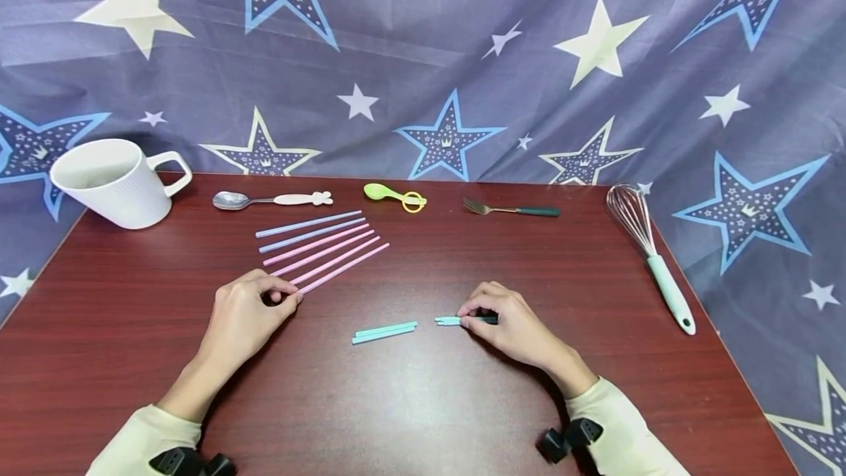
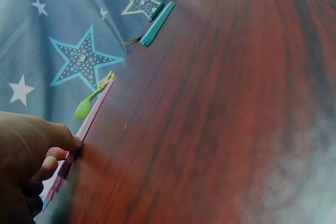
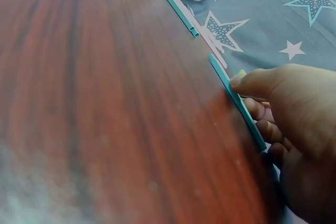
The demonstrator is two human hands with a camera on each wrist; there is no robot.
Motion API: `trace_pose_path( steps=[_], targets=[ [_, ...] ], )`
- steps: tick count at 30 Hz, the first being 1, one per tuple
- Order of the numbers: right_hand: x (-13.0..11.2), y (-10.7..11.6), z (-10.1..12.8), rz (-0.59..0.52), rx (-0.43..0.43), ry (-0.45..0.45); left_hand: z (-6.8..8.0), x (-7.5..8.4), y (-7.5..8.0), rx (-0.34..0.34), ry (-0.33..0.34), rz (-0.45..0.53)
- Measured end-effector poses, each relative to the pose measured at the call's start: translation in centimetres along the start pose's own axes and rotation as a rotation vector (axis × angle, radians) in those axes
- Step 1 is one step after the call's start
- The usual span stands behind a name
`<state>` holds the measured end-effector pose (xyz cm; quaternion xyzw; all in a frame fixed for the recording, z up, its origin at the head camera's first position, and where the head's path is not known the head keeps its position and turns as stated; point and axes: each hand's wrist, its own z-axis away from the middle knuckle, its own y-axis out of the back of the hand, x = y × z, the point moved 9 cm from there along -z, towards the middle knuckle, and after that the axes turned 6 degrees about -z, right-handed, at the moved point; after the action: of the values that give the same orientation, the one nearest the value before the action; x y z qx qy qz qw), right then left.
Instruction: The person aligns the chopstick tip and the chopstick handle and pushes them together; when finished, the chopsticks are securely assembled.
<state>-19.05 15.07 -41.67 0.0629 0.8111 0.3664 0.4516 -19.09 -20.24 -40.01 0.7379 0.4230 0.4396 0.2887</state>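
My left hand [image 1: 247,314] pinches the near end of the closest pink stick [image 1: 346,267] between thumb and fingers. That stick lies in a slanted row with several pink sticks and two blue sticks [image 1: 311,224] behind them. On the right, my right hand [image 1: 505,318] pinches slim teal sticks [image 1: 447,321] by thumb and fingertips, with their left ends poking out; the hand hides part of them. Between the hands lie two more teal sticks [image 1: 385,333], side by side. From the right wrist view, the held teal stick [image 3: 247,116] runs low along the tabletop under the thumb.
At the back left stands a white mug [image 1: 122,186]. Along the back edge lie a metal spoon [image 1: 271,200], a green spoon [image 1: 390,195] with a yellow ring and a green-handled fork [image 1: 512,208]. A whisk [image 1: 651,259] lies by the right edge. A star-patterned cloth [image 1: 449,57] hangs behind.
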Motion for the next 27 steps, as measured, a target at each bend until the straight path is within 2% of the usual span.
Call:
trace_pose_path(
  steps=[10, 16, 20, 27],
  targets=[
    [0.3, 0.0, 0.0, 0.005, 0.002, -0.022, 0.0, 0.6, 0.3, 0.016, -0.004, -0.016],
    [0.5, 0.0, 0.0, 0.014, 0.008, -0.028, -0.2, 2.7, 0.3, 0.011, -0.031, 0.036],
    [0.4, 0.1, 0.0, 0.012, 0.006, -0.026, 0.0, 5.1, -0.5, -0.051, -0.079, 0.100],
    [0.3, 0.0, 0.0, 0.001, 0.002, -0.031, 0.9, 9.3, -3.4, -0.251, -0.166, 0.208]
  ],
)
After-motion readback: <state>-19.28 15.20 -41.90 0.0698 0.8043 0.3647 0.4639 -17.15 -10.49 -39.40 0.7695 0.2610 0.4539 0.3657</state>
